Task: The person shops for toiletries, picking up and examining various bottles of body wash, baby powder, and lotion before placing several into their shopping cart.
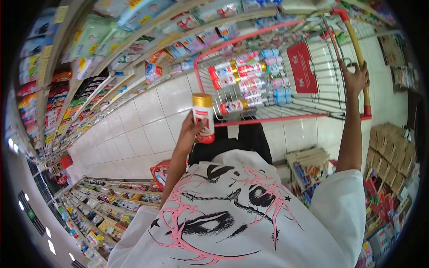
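My left hand (195,129) is wrapped round a white and red bottle (204,117) with a gold cap, held upright beside the shopping cart (250,120). Inside the cart, several similar gold-capped bottles (233,106) lie on their sides, along with packs of small bottles (281,92) in blue and pink. On the far right, my right hand (356,79) has its fingers curled over the cart's yellow handle (356,42). A red sign panel (302,68) is fixed to the cart near that end.
Shelves of packaged goods (100,38) run along the left and top. Lower shelving (96,210) stands at the bottom left, with a red basket (159,174) near it. Stacked cardboard boxes (389,154) are at the right. Pale floor tiles (143,125) show between the shelves.
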Demonstrator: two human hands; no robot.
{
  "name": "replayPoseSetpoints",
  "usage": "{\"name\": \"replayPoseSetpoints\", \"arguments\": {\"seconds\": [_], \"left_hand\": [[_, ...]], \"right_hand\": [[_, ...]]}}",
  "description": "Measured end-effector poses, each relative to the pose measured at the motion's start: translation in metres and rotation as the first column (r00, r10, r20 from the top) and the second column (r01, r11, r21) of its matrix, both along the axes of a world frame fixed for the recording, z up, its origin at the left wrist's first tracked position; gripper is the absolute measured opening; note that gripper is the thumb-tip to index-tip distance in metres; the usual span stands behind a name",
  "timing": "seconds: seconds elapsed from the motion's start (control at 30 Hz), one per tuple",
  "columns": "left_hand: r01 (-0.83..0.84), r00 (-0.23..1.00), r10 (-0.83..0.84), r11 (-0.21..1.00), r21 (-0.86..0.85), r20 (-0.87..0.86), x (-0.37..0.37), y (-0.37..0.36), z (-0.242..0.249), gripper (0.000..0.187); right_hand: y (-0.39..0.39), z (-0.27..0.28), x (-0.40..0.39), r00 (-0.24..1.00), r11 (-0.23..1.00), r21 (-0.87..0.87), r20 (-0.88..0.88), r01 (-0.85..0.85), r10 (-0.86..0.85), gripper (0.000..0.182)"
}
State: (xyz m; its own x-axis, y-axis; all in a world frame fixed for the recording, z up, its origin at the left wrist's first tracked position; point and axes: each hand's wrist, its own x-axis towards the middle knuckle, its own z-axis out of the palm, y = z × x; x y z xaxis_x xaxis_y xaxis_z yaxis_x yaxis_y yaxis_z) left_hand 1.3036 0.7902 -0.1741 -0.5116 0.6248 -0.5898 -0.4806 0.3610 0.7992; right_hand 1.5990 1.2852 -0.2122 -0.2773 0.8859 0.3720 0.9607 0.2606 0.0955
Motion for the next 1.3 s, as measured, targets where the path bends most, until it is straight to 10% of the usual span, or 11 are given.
{"name": "replayPoseSetpoints", "arguments": {"seconds": [0.17, 0.33, 0.43, 0.47, 0.5, 0.63, 0.83, 1.13, 1.2, 1.27, 1.3], "left_hand": [[0.022, 0.998, -0.018, 0.998, 0.065, -0.061, -0.001, 0.014, 0.036, 0.045], [0.026, 0.989, 0.016, 0.959, 0.283, -0.145, -0.021, 0.044, 0.082, 0.05], [0.135, 0.981, -0.073, 0.922, 0.362, -0.179, -0.04, 0.071, 0.105, 0.055], [0.147, 0.979, -0.08, 0.914, 0.379, -0.188, -0.046, 0.08, 0.113, 0.055], [0.207, 0.954, -0.09, 0.886, 0.415, -0.285, -0.053, 0.092, 0.122, 0.057], [0.283, 0.933, -0.118, 0.824, 0.491, -0.34, -0.084, 0.133, 0.185, 0.059], [0.31, 0.948, -0.179, 0.718, 0.623, -0.265, -0.14, 0.144, 0.222, 0.053], [0.42, 0.906, -0.322, 0.585, 0.694, -0.277, -0.167, 0.141, 0.18, 0.06], [0.414, 0.906, -0.355, 0.634, 0.652, -0.23, -0.168, 0.147, 0.134, 0.054], [0.745, 0.548, -0.338, 0.613, 0.263, -0.765, -0.166, 0.155, 0.064, 0.041], [0.781, 0.454, -0.448, 0.616, 0.103, -0.77, -0.162, 0.152, 0.038, 0.036]], "right_hand": [[0.044, -0.016, 0.028, 0.999, 1.0, 0.019, -0.05, -0.01, 0.011, 0.072], [0.041, 0.027, -0.012, 0.954, 0.894, -0.408, -0.147, 0.182, -0.261, 0.094], [-0.077, 0.08, -0.118, 0.609, 0.753, -0.396, -0.793, -0.526, 0.008, 0.077], [-0.124, 0.124, -0.158, 0.386, 0.483, -0.263, -0.906, -0.835, 0.174, 0.079], [-0.163, 0.171, -0.184, 0.366, 0.229, -0.347, -0.93, -0.909, 0.043, 0.076], [-0.205, 0.245, -0.264, 0.116, 0.084, -0.134, -0.975, -0.987, -0.19, 0.06], [-0.197, 0.305, -0.305, -0.023, 0.233, -0.033, -0.972, -0.972, -0.235, 0.049], [-0.217, 0.278, -0.321, 0.032, 0.34, -0.093, -0.983, -0.936, -0.178, 0.051], [-0.216, 0.239, -0.308, 0.232, 0.366, -0.214, -0.973, -0.906, 0.005, 0.049], [-0.207, 0.183, -0.284, 0.495, 0.462, -0.39, -0.859, -0.796, 0.128, 0.048], [-0.21, 0.159, -0.273, 0.609, 0.539, -0.465, -0.785, -0.702, 0.116, 0.048]]}}
